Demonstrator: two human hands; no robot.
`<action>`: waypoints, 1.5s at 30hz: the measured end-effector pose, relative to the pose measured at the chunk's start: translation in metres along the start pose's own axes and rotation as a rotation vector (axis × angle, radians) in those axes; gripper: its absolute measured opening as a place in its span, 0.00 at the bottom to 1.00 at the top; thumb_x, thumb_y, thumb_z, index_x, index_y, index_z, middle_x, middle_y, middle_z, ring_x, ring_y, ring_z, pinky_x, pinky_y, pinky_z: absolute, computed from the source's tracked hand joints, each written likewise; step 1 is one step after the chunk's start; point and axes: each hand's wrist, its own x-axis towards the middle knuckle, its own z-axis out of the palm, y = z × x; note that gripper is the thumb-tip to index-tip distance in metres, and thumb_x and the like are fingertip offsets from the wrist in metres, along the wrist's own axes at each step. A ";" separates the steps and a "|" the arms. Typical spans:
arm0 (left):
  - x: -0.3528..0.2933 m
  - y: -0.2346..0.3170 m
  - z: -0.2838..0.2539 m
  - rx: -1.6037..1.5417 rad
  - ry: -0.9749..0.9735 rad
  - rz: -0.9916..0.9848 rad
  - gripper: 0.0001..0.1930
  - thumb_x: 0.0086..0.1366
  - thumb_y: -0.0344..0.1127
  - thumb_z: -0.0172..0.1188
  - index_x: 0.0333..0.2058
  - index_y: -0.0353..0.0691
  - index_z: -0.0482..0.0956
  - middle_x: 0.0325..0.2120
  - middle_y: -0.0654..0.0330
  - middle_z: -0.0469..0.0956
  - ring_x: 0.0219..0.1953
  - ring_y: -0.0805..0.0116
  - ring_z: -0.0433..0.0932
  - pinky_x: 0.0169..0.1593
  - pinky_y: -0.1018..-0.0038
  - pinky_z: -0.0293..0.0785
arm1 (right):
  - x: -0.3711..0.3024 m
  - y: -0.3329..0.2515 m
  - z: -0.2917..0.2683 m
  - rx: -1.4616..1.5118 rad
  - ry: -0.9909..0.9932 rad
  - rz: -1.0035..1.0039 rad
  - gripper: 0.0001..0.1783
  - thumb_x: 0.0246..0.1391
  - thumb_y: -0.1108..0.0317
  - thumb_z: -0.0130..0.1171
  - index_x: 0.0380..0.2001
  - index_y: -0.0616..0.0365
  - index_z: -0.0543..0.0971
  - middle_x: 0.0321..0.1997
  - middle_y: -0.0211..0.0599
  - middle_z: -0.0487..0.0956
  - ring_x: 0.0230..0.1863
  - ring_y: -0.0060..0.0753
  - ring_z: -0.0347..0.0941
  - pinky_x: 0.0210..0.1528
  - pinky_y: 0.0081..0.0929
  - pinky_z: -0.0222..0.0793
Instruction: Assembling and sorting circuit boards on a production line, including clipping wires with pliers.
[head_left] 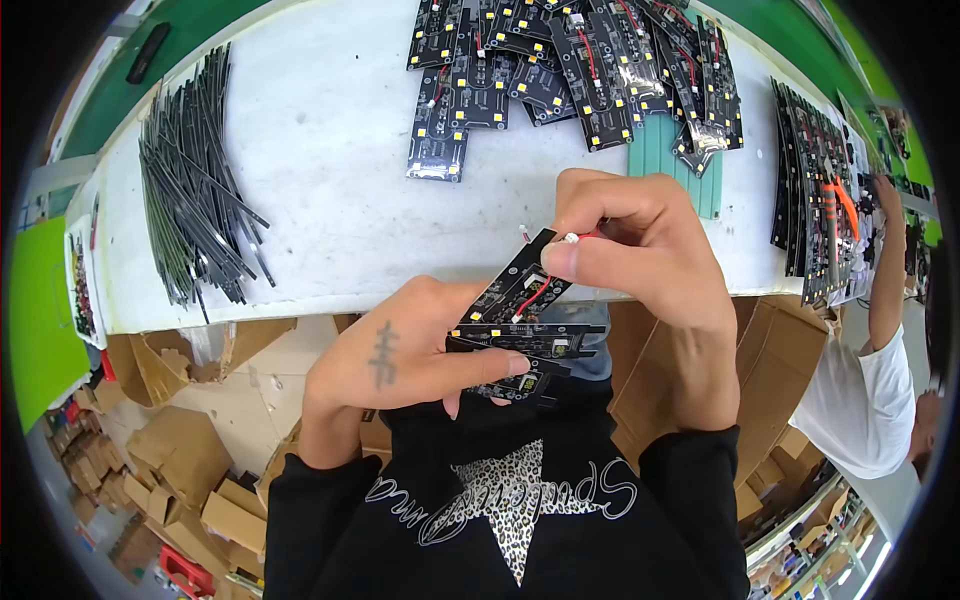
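Note:
Several black circuit boards point(540, 340) with small yellow LEDs are fanned out in my left hand point(400, 345), its thumb pressed across the lower ones. My right hand point(640, 245) pinches a small white connector point(572, 238) on red wire between thumb and forefinger, at the upper end of the topmost board. Another red lead runs along that board's face. Both hands are in front of the table's near edge. Beyond them lies a pile of similar circuit boards point(590, 70), many with red leads, partly on a green ribbed mat point(660, 160).
A bundle of thin black strips point(200, 180) lies at the table's left. At right stands a row of more boards point(800, 190) with orange-handled pliers point(840, 205). A co-worker in a white sleeve point(865, 400) reaches in there. Cardboard boxes point(180, 450) fill the floor at lower left.

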 end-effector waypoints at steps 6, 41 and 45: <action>0.001 -0.003 -0.004 0.060 -0.020 0.020 0.16 0.58 0.30 0.61 0.46 0.32 0.74 0.20 0.62 0.77 0.15 0.78 0.73 0.17 0.82 0.70 | 0.000 0.006 0.001 0.096 -0.018 0.070 0.04 0.46 0.74 0.63 0.23 0.65 0.79 0.21 0.23 0.68 0.23 0.11 0.58 0.24 0.16 0.49; -0.025 -0.014 -0.007 -0.359 0.296 0.182 0.16 0.53 0.23 0.58 0.40 0.21 0.69 0.25 0.46 0.79 0.18 0.65 0.79 0.13 0.81 0.67 | -0.008 0.027 0.012 -0.883 0.265 -0.583 0.13 0.41 0.78 0.60 0.34 0.62 0.74 0.43 0.42 0.73 0.44 0.47 0.69 0.45 0.38 0.67; -0.018 -0.013 -0.004 -0.377 0.315 0.252 0.13 0.53 0.24 0.57 0.37 0.21 0.70 0.22 0.43 0.78 0.16 0.65 0.77 0.13 0.81 0.67 | -0.022 0.009 -0.001 -0.986 0.318 -0.564 0.14 0.42 0.72 0.63 0.36 0.58 0.75 0.50 0.44 0.71 0.52 0.50 0.67 0.52 0.41 0.65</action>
